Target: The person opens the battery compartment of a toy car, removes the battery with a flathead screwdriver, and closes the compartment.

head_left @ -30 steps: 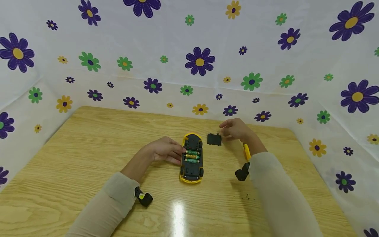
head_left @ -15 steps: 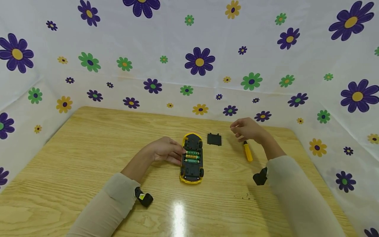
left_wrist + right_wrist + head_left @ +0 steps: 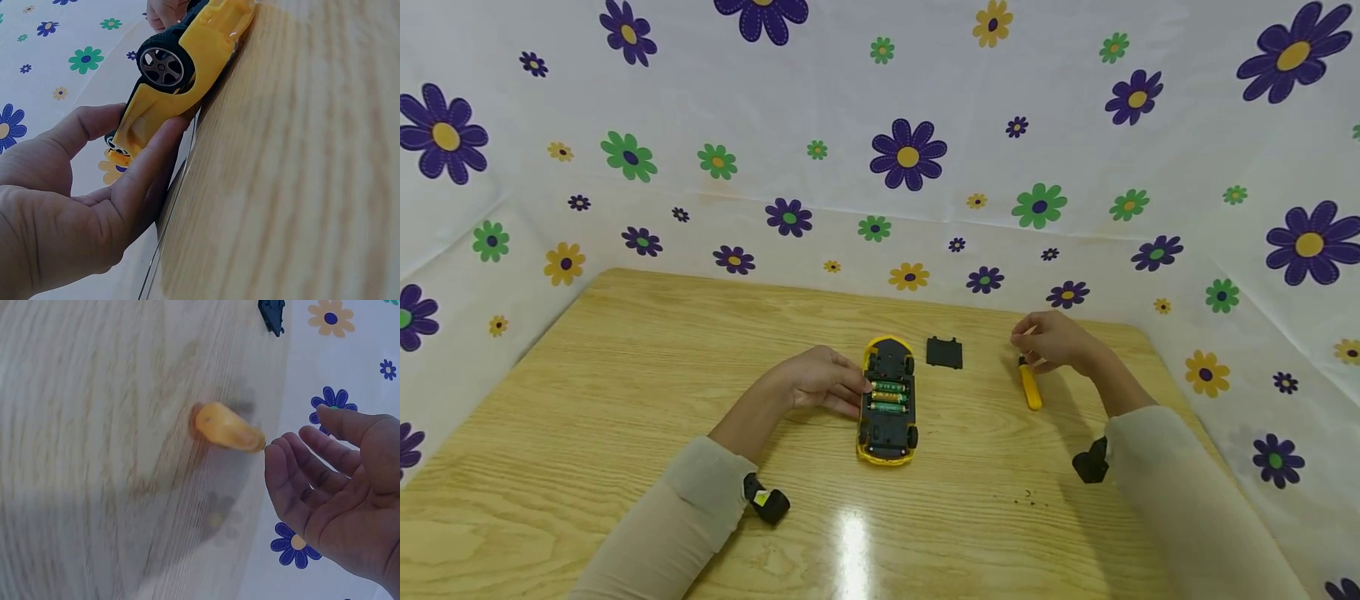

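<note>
Toy car point(image 3: 887, 427), yellow, wheels up on the tabletop point(image 3: 692, 333), with three batteries point(image 3: 889, 397) side by side in its black underside. Along one flank, left hand point(image 3: 822, 380), thumb and fingers partly closed, gripping the car's side. Beside the opposite flank, black tabbed panel point(image 3: 944, 352), flat. Farther right, yellow tool point(image 3: 1031, 388), near right hand point(image 3: 1058, 342), fingers loosely curved, without visible hold; contact with tool unclear. Nearer the viewer, small dark bits point(image 3: 1029, 497).

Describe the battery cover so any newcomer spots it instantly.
On the wooden table, find the upturned yellow toy car with three batteries exposed. Right of its far end lies the battery cover: flat, black, with small tabs. Unlike the toy car and the yellow-handled tool farther right, it shows no yellow.
</note>
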### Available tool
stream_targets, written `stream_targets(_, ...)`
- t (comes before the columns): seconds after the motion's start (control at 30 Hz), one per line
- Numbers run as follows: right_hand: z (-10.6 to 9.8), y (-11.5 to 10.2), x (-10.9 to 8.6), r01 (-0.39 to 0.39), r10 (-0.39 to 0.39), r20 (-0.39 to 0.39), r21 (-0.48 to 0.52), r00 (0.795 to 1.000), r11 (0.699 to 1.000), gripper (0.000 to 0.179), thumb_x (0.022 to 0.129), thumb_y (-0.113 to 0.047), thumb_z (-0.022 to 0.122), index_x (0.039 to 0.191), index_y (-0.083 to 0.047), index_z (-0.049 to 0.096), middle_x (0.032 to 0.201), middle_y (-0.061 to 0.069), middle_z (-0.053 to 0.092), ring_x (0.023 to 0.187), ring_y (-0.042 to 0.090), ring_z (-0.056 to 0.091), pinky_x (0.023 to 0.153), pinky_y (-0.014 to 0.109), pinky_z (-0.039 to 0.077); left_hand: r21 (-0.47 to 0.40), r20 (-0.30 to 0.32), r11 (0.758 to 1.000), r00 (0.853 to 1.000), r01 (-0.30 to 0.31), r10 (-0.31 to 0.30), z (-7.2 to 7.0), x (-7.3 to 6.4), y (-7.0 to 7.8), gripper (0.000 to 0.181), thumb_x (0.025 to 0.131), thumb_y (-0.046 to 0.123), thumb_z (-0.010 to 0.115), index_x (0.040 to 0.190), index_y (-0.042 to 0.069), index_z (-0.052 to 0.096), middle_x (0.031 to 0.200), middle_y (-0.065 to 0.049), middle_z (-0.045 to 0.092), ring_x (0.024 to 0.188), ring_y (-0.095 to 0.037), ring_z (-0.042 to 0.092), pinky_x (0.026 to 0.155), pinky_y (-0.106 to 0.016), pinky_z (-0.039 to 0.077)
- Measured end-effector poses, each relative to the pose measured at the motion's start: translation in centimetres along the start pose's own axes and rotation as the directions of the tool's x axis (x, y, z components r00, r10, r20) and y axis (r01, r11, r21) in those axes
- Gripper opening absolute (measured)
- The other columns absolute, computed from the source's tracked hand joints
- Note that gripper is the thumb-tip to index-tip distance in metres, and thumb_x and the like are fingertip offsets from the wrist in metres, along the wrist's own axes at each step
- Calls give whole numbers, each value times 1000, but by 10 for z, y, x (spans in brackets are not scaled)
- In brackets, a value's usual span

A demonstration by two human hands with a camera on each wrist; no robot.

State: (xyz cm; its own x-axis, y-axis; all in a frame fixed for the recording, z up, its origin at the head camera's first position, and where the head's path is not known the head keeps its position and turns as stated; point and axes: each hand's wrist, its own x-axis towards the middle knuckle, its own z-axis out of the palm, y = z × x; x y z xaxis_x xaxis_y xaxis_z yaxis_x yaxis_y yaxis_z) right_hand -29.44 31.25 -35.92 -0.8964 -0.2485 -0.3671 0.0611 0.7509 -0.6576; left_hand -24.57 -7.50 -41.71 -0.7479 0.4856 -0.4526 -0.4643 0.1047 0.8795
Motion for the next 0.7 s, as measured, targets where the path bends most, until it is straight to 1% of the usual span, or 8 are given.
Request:
stream_targets(0.23, 0, 14, -7, -1, 1, 20, -11, 1000, 1000, 36, 108, -23, 56, 129, 7, 53, 108, 21, 64, 91, 29, 63, 80, 42, 65, 0, 1, 1000, 1000, 3, -3, 0, -2, 1, 20, 96, 1, 68, 114, -9, 67, 110, -21, 69, 94, -30, 72, 88, -46, 63)
stream_targets(0.37, 1, 20, -11, -9, 9, 30, 5, 1000, 1000, 36, 107, -21, 57, 129, 7, 52, 105, 19, 64, 90, 28, 63, 79, 41, 66, -4, 1, 1000, 1000, 4, -4, -1, -2, 0, 22, 96, 1, 68, 115, -9, 66, 109, -22, 69, 94, -30, 73, 88, -46, 63)
stream_targets(0.53, 9, 24, -17, -75, 74, 41, 24, 996, 997, 40, 106, -27, 59, 128, 5, 50, 103, 15, 64, 86, 25, 63, 75, 37, 64, -3, -2, 1000, 1000, 5, -5, -2, -2, 0, 21, 96, 1, 68, 114, -9, 66, 109, -21, 68, 94, -30, 72, 88, -46, 63)
stream_targets(0.63, 14, 26, -21, -129, 128, 25, 47, 991, 991, 43, 105, -30, 62, 127, 4, 49, 101, 13, 61, 82, 24, 62, 72, 35, 63, -6, 1, 1000, 1000, 9, -9, -2, -2, 1, 23, 96, 1, 69, 116, -9, 66, 110, -21, 68, 95, -31, 72, 88, -46, 63)
stream_targets(0.7, 18, 27, -23, -150, 150, 8, 66, 989, 986, 44, 104, -30, 63, 126, 5, 48, 99, 13, 61, 79, 24, 60, 70, 34, 63, -6, 4, 1000, 1000, 7, -7, -2, -2, 1, 25, 96, 2, 69, 118, -10, 65, 111, -22, 68, 96, -31, 72, 88, -46, 63)
